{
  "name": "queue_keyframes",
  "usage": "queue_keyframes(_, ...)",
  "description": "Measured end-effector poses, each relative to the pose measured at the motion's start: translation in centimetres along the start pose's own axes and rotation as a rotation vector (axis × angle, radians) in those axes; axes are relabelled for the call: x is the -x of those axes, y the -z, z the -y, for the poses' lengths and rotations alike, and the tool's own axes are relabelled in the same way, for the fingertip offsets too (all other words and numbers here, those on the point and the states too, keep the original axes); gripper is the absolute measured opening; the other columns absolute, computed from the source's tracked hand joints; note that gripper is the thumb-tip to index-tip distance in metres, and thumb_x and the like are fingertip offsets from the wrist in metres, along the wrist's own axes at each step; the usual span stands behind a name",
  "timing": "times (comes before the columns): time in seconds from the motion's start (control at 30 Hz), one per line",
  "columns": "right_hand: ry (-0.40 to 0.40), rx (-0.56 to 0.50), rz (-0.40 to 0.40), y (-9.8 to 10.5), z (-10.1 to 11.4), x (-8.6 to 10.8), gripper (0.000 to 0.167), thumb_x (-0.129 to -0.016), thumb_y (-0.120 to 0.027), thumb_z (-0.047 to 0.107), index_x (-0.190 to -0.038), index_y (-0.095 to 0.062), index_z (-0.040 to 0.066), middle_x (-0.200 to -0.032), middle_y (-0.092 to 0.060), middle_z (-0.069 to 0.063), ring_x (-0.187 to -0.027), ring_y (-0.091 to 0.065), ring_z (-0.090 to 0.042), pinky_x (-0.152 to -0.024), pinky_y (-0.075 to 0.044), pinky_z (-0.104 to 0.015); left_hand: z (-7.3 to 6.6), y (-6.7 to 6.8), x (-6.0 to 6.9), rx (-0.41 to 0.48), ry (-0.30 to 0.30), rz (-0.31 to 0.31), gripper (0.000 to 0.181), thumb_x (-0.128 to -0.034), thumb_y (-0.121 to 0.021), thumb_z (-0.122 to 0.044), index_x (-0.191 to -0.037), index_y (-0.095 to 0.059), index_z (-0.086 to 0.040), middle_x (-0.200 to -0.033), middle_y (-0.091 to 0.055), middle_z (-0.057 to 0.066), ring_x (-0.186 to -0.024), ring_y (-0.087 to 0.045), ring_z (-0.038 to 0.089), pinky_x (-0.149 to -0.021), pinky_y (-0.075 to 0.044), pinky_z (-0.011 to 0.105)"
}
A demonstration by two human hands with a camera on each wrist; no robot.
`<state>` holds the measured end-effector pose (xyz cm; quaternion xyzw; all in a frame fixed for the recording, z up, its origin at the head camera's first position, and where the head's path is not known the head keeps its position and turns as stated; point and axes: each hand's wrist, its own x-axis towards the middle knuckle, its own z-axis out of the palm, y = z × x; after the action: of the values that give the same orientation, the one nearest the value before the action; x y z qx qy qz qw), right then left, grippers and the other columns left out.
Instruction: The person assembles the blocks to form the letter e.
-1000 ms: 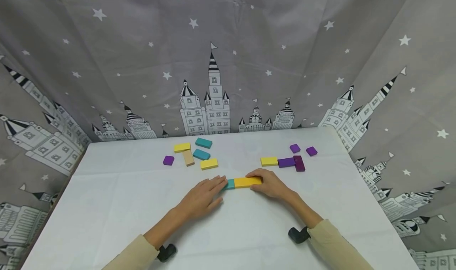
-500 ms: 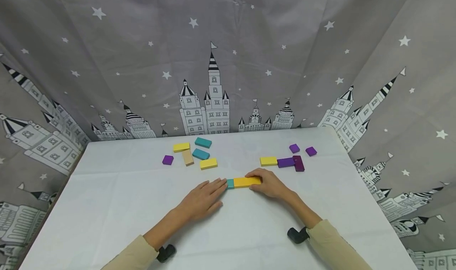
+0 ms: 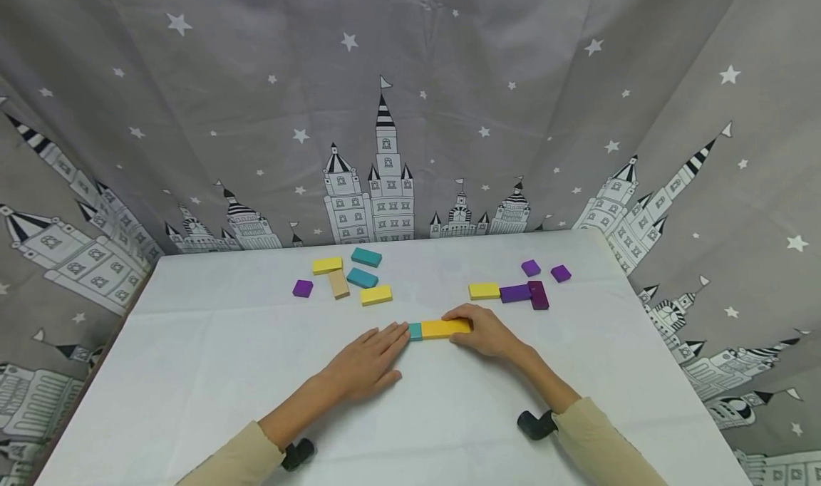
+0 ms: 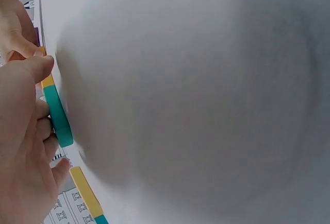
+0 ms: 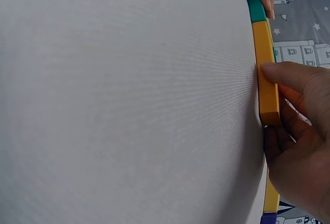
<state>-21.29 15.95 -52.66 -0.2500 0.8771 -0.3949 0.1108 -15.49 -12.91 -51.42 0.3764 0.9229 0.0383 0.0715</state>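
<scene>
A teal block [image 3: 415,331] and an orange-yellow block [image 3: 439,329] lie end to end in a row at the middle of the white table. My left hand [image 3: 362,361] lies with fingers straight and its fingertips over the left part of the teal block, hiding it in the head view; the thumb is apart from it. In the left wrist view more of the teal block [image 4: 58,113] shows beside the fingers. My right hand [image 3: 490,331] pinches the right end of the orange-yellow block, thumb on the near side, as the right wrist view shows on the orange-yellow block [image 5: 266,69].
Behind the left hand lie yellow blocks [image 3: 376,296], teal blocks [image 3: 363,278], a tan block [image 3: 339,284] and a purple cube [image 3: 303,288]. At back right are a yellow block [image 3: 484,291], a purple block [image 3: 515,293], a maroon block [image 3: 538,295] and purple cubes [image 3: 561,273].
My left fingertips have drawn back slightly toward the left on the teal block. The right hand and both blocks stay in place.
</scene>
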Motion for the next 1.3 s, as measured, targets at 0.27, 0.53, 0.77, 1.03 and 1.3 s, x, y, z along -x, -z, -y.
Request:
queue_keyframes(0.27, 0.016, -0.019, -0.014, 0.2, 0.4, 0.3, 0.042, -0.089, -0.075, 0.008, -0.129, -0.064, 0.005, -0.125, -0.064, -0.008, -0.115, -0.058, -0.024, -0.104, -0.045, -0.043, -0.2, -0.1, 0.0, -0.007, -0.003, -0.002, 0.069, -0.1041, -0.047, -0.044, -0.157, -0.028, -0.005, -0.163, -0.023, 0.01, -0.149, -0.02, 0.026, -0.119, -0.021, 0.045)
queue_keyframes(0.53, -0.044, -0.007, -0.23, 2.4, 0.0, 2.3, 0.039, -0.091, -0.074, 0.012, -0.128, -0.065, 0.003, -0.123, -0.066, -0.011, -0.115, -0.06, -0.028, -0.099, -0.049, -0.045, -0.3, 0.0, 0.0, 0.008, -0.011, -0.009, 0.069, -0.1039, -0.048, -0.043, -0.156, -0.029, -0.003, -0.163, -0.023, 0.011, -0.149, -0.02, 0.027, -0.119, -0.021, 0.046)
queue_keyframes(0.77, -0.144, 0.04, -0.511, 6.1, -2.8, 4.7, 0.033, -0.089, -0.075, 0.006, -0.119, -0.066, -0.006, -0.113, -0.067, -0.021, -0.105, -0.063, -0.035, -0.092, -0.052, -0.048, -0.3, 0.2, 0.0, 0.006, -0.001, 0.007, 0.069, -0.1037, -0.048, -0.044, -0.156, -0.029, -0.004, -0.163, -0.023, 0.011, -0.149, -0.02, 0.026, -0.119, -0.021, 0.046)
queue_keyframes(1.03, -0.277, 0.127, -0.618, 8.1, -5.2, 6.1, 0.04, -0.088, -0.076, 0.01, -0.119, -0.063, -0.012, -0.113, -0.063, -0.031, -0.105, -0.06, -0.044, -0.091, -0.049, -0.054, -0.3, 0.2, 0.1, 0.013, 0.0, 0.007, 0.069, -0.1035, -0.049, -0.043, -0.156, -0.029, -0.003, -0.163, -0.024, 0.011, -0.149, -0.021, 0.027, -0.119, -0.021, 0.046)
queue_keyframes(1.3, -0.355, 0.161, -0.57, 8.1, -6.5, 6.0, 0.042, -0.088, -0.077, 0.015, -0.116, -0.063, -0.013, -0.097, -0.067, -0.024, -0.086, -0.061, -0.034, -0.074, -0.048, -0.043, -0.3, 0.3, 0.1, 0.014, 0.003, 0.016, 0.069, -0.1035, -0.049, -0.044, -0.156, -0.029, -0.004, -0.163, -0.023, 0.011, -0.149, -0.02, 0.027, -0.119, -0.021, 0.046)
